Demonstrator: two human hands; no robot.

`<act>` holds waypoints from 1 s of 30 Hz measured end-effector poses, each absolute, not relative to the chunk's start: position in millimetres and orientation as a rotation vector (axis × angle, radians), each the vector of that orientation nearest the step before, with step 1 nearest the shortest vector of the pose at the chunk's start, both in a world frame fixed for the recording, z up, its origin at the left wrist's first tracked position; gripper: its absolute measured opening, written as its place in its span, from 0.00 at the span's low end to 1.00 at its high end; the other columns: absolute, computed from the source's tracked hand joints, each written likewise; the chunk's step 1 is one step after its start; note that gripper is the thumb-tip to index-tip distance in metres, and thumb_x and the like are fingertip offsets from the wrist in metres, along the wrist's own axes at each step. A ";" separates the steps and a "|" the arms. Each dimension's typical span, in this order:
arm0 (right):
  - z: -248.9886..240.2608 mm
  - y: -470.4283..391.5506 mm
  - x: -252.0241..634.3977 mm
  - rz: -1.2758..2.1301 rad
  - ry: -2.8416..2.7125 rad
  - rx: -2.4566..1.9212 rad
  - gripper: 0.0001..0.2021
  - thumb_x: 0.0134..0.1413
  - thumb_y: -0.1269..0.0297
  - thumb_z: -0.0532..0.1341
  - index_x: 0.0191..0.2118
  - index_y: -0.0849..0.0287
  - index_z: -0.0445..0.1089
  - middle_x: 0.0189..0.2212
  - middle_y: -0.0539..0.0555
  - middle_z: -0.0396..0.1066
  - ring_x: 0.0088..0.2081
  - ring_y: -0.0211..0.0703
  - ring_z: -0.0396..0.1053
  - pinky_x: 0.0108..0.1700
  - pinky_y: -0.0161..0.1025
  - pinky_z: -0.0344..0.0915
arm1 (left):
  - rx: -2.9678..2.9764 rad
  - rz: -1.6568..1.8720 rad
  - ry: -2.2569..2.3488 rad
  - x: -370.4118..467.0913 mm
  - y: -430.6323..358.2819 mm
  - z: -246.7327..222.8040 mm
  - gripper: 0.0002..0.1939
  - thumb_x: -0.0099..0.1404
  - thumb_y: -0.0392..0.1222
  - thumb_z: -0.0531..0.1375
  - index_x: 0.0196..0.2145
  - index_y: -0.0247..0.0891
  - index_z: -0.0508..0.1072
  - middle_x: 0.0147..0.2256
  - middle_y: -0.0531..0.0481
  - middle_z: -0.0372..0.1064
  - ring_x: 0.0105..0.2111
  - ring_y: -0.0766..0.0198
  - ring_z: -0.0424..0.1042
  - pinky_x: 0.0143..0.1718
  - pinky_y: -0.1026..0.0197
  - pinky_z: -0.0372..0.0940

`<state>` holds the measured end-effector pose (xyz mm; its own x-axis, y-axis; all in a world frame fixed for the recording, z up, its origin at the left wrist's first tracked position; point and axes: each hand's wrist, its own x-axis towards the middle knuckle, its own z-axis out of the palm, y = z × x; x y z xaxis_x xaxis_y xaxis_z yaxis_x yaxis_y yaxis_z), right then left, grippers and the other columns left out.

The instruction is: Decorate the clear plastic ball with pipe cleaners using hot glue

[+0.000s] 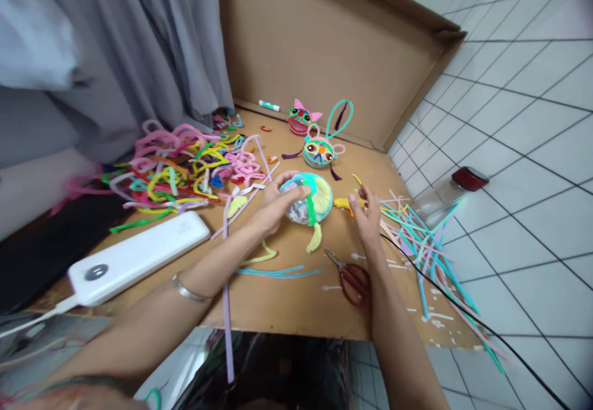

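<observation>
My left hand (278,203) is closed around a rounded craft ball (319,197) with a shiny silvery side, green strips and a pale yellow oval patch. A pale yellow fuzzy strip (314,239) hangs below the ball. To its right, my right hand (367,215) has its fingers apart beside a yellow glue gun (341,203), which it partly hides. A thin yellow piece (356,179) shows by the right fingertips; I cannot tell whether they touch it. Red-handled scissors (352,280) lie beside the right forearm.
Two decorated animal-face balls, one pink-eared (301,120) and one teal (319,152), stand farther back. Colourful pipe cleaners (185,163) pile up at left, more stems (430,249) at right. A white power bank (139,259), black cable (445,296) and red-lidded bottle (469,179) are around.
</observation>
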<state>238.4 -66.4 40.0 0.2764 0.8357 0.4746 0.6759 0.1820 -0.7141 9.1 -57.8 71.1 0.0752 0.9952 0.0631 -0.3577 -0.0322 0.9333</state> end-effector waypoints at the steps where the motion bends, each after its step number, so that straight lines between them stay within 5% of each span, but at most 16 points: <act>1: 42.7 -67.8 232.8 0.347 -1.410 -1.434 0.36 0.54 0.40 0.58 0.61 0.60 0.63 0.55 0.66 0.68 0.57 0.54 0.67 0.58 0.54 0.63 | 1.128 1.366 0.913 9.2 -60.5 72.3 0.33 0.42 0.49 0.71 0.47 0.37 0.72 0.41 0.48 0.73 0.40 0.58 0.74 0.45 0.55 0.70; 9: 61.1 -90.8 194.1 1.155 -1.387 -0.978 0.49 0.36 0.42 0.73 0.66 0.50 0.58 0.65 0.59 0.62 0.63 0.56 0.64 0.61 0.53 0.67 | 1.750 1.438 0.994 16.6 -75.3 68.9 0.30 0.47 0.47 0.70 0.48 0.40 0.71 0.49 0.45 0.65 0.50 0.54 0.68 0.55 0.50 0.65; 17: 69.1 -100.6 185.4 1.134 -1.318 -0.994 0.42 0.38 0.44 0.72 0.60 0.52 0.63 0.57 0.58 0.69 0.54 0.55 0.71 0.57 0.53 0.70 | 1.847 1.413 0.915 18.8 -77.7 64.4 0.30 0.46 0.45 0.70 0.48 0.41 0.71 0.50 0.45 0.64 0.53 0.52 0.66 0.57 0.49 0.63; 30: 67.2 -98.1 183.6 1.015 -1.332 -1.011 0.38 0.37 0.44 0.72 0.56 0.52 0.64 0.53 0.58 0.70 0.55 0.53 0.69 0.55 0.49 0.70 | 1.896 1.393 0.900 17.8 -78.4 65.8 0.32 0.48 0.48 0.69 0.51 0.40 0.69 0.52 0.43 0.63 0.55 0.50 0.65 0.57 0.49 0.63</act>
